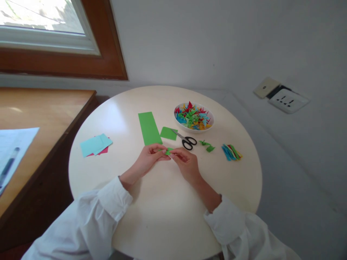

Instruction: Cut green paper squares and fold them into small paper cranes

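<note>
Between my two hands is a small piece of folded green paper (pixel 168 151), pinched from both sides just above the round table. My left hand (pixel 151 157) grips its left part, and my right hand (pixel 187 163) holds its right edge with thumb and fingertips. The fingers cover much of the paper, so its folds cannot be made out. Beyond the hands lie a long green paper strip (pixel 150 128) and a smaller green paper piece (pixel 168 133). Black-handled scissors (pixel 187 141) rest with their tips on that smaller piece. Two small folded green paper pieces (pixel 208 146) lie right of the scissors.
A white bowl (pixel 193 129) of colourful folded paper cranes stands at the back of the white table (pixel 162 216). Folded paper strips (pixel 231 152) lie at right, light blue and pink sheets (pixel 96 144) at left. A wooden desk (pixel 54 108) bears a document and pen.
</note>
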`<state>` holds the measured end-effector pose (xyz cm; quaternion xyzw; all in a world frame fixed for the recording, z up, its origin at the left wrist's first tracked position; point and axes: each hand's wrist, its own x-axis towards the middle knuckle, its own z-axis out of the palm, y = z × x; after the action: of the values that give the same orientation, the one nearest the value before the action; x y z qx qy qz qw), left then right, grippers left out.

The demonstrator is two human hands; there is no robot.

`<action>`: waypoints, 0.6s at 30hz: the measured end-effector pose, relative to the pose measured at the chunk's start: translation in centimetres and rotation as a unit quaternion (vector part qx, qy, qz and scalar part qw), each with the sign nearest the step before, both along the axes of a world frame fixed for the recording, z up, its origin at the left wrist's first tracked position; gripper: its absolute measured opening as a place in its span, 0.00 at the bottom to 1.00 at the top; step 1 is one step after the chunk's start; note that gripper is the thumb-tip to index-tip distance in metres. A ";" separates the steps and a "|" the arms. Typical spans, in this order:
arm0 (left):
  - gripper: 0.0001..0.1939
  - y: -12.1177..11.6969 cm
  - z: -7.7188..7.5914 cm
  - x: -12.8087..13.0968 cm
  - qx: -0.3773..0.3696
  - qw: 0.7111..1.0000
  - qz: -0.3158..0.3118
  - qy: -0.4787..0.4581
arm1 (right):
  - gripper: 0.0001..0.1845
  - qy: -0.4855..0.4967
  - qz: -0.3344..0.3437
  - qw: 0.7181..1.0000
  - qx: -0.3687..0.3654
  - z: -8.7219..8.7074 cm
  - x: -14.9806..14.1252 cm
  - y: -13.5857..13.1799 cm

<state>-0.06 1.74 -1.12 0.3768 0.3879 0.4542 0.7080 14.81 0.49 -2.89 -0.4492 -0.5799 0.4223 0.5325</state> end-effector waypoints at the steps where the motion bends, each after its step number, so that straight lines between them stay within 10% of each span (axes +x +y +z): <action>1: 0.13 0.0 0.0 0.0 0.001 1.000 0.005 0.002 | 0.03 -0.004 0.002 1.000 0.006 0.0 0.0 0.0; 18: 0.16 -0.4 0.5 0.4 0.069 0.992 0.034 0.103 | 0.02 -0.011 -0.017 0.999 0.050 -0.1 0.1 0.2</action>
<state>0.33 1.29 -0.62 0.4559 0.4387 0.4623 0.6213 14.91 0.71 -2.97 -0.4362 -0.5983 0.3792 0.5550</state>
